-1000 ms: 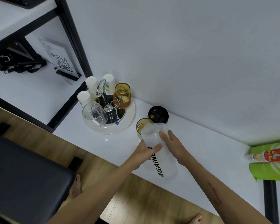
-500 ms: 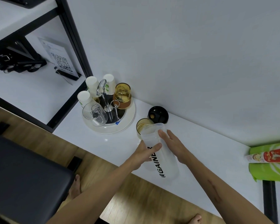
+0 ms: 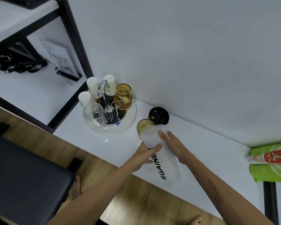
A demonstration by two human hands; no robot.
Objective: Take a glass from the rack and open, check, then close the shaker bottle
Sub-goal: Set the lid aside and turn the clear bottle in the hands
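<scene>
The translucent shaker bottle with black "GAINER" lettering stands lidless on the white counter. My left hand grips its left side, thumb across the front. On the bottle's right side rests my right hand, one fingertip at the rim. The black lid lies upside down behind it by the wall. An amber glass stands upright just behind the bottle. The round rack holds an upturned clear glass, an upturned amber glass and white paper cups.
A black-framed shelf with a QR-code sign stands at the left. A green bag with a red-and-white tube lies at the counter's right end. A dark bench and wooden floor lie below.
The shaker bottle has shifted slightly lower in both hands. My right fingertip has moved up to the rim.
</scene>
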